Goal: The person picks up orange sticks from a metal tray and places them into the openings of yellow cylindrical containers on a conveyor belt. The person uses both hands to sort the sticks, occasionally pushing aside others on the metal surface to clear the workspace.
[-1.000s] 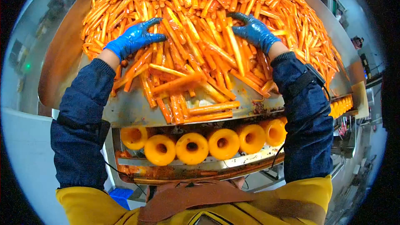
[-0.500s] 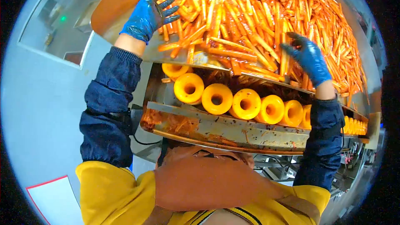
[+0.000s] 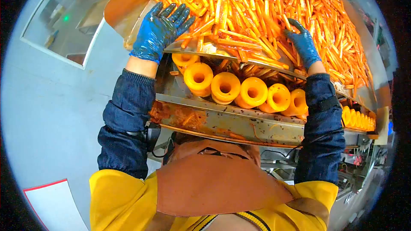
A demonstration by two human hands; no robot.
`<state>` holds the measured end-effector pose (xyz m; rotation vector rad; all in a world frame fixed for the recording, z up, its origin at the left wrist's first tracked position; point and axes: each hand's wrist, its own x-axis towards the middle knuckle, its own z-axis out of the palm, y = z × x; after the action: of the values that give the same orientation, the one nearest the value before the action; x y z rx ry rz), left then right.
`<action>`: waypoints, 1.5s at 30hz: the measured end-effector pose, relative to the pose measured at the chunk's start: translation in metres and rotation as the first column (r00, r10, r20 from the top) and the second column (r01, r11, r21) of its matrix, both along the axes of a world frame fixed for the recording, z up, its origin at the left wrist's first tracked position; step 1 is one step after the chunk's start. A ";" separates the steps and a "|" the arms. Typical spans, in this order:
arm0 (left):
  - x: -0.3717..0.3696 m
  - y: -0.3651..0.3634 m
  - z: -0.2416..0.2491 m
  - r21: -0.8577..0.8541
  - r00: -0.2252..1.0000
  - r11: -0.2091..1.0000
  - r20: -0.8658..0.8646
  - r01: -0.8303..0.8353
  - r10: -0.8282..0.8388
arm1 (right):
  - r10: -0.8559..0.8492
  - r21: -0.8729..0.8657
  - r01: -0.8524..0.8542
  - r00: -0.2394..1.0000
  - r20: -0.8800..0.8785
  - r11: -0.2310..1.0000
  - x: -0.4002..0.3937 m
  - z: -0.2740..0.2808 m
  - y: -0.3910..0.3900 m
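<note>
My left hand (image 3: 162, 30), in a blue glove darkened with oily sauce, is spread at the left end of the heap, fingers apart and holding nothing. Glossy orange-red food strips (image 3: 257, 13) are piled on the metal tray beyond both hands. At the heap's front edge, my right hand (image 3: 304, 45), also in a blue glove, has its thumb and fingers curved around the end of one strip (image 3: 286, 22). Part of that grip is hidden behind the fingers.
A row of yellow ring-shaped rollers (image 3: 225, 87) runs below the tray's front edge. Nearer me is a sauce-stained metal trough (image 3: 214, 122). The tray's raised side wall (image 3: 124, 4) stands at the left. Machine parts (image 3: 355, 167) show at the lower right.
My left hand has shifted slightly right and down, its palm turning more into view. My right hand has moved left and its fingers have closed in around a strip.
</note>
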<state>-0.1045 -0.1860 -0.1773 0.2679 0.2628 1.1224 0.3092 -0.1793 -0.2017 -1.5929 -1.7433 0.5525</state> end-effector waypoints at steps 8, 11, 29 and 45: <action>0.028 0.002 -0.041 0.559 0.222 0.829 -0.809 0.003 0.545 | 0.012 0.053 0.027 0.782 -0.623 0.998 0.011 0.018 -0.028; 0.031 0.000 -0.060 0.655 -0.108 0.727 -0.723 0.207 0.683 | -0.075 -0.103 0.017 0.797 -0.599 0.995 0.013 0.029 -0.049; 0.144 -0.127 -0.045 0.187 0.824 0.971 -0.518 -0.150 0.228 | 0.284 0.153 -0.254 0.931 -0.230 0.955 -0.118 -0.031 -0.191; 0.135 -0.138 -0.036 0.324 0.743 0.943 -0.647 0.069 0.168 | -0.253 0.137 0.389 0.788 -0.561 0.911 0.006 -0.063 -0.186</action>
<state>0.0307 -0.3235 -0.2137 0.9854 0.7306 1.0849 0.3151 -0.3650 -0.2645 -1.3518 -1.0438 0.5203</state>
